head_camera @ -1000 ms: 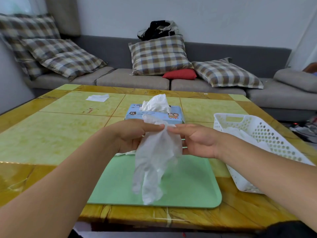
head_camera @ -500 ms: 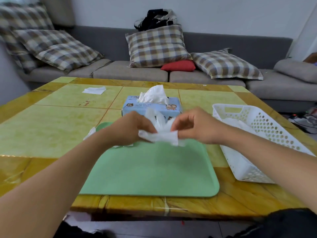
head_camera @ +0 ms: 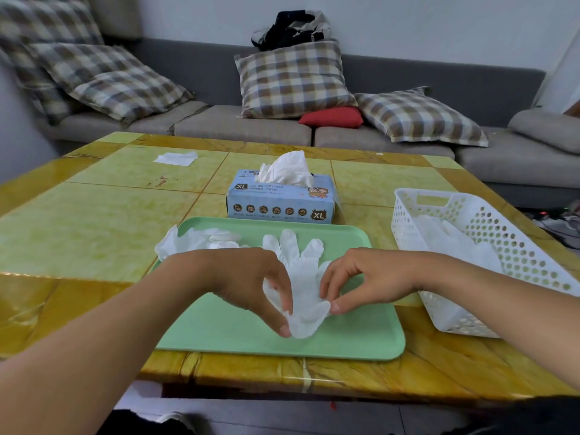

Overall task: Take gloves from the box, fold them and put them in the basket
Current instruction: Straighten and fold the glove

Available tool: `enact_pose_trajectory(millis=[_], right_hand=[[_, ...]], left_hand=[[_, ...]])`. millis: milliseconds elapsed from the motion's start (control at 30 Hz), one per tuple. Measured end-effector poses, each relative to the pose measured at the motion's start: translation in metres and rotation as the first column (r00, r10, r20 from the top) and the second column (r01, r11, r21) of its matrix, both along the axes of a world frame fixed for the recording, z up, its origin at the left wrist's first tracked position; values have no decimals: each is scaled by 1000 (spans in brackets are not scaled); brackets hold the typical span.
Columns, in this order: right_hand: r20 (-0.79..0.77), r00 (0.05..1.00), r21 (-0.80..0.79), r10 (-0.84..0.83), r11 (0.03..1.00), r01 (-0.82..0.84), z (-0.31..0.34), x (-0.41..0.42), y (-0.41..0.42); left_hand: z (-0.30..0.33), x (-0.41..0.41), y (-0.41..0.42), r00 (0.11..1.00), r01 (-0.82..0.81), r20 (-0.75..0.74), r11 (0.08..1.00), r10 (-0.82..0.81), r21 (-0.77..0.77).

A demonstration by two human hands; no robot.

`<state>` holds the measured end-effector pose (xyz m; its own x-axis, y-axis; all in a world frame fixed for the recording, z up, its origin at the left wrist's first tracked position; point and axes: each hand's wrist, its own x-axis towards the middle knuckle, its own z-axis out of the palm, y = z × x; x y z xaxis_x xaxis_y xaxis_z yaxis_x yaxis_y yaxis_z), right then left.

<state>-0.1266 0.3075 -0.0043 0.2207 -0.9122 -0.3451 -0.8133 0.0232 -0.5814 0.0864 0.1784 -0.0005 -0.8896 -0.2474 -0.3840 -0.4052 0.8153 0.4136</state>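
Thin white plastic, soft and floppy, is what both hands have hold of: a glove (head_camera: pixel 303 287) lies flat on the green tray (head_camera: pixel 361 337) with its fingers pointing to the far side. The left hand (head_camera: pixel 248 281) pinches the near left edge of the cuff in its grip, and the right hand (head_camera: pixel 364 281) pinches the near right edge. The glove looks very light and a bit slippery, so it will likely crumple or slide if it is pushed. The cuff corners seem the best place to hold it, as they keep it spread out for folding. Another glove (head_camera: pixel 201 241) lies bunched at the far left of the tray. Beyond the tray stands the blue box (head_camera: pixel 281 204) with a glove poking out on top. At the right of the counter (head_camera: pixel 78 227) sits the white basket (head_camera: pixel 489 246), with some gloves inside it.
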Motion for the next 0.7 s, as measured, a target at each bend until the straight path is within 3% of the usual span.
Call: enact_pose_trajectory(millis=[100,167,233,333,400,500,600,700], right_hand=[[20,1000,96,15,995,-17,11,1,0],[28,999,53,-17,998,15,14,3,-3],[19,992,-126,-122,984,124,12,7,-11],[-48,979,-337,-199,926,172,1,21,-30],[-194,972,-357,-132,932,56,-10,36,-43],[-391,920,-189,-30,981,-49,-24,56,-54],[-458,889,-18,22,999,-34,-31,65,-61],[-445,895,-34,12,999,-30,-28,66,-63]], left_hand=[[10,12,-5,996,19,89,1000,-21,19],[12,22,-14,997,11,81,998,-16,60],[14,30,-30,987,-96,-128,994,101,45],[16,44,-60,801,-493,-452,861,393,-125],[7,56,-79,771,-626,-352,733,530,-265],[-14,63,-90,812,-560,-51,753,581,-345],[-24,64,-99,823,-563,-128,765,554,-313],[-17,61,-100,795,-606,-243,717,556,-344]])
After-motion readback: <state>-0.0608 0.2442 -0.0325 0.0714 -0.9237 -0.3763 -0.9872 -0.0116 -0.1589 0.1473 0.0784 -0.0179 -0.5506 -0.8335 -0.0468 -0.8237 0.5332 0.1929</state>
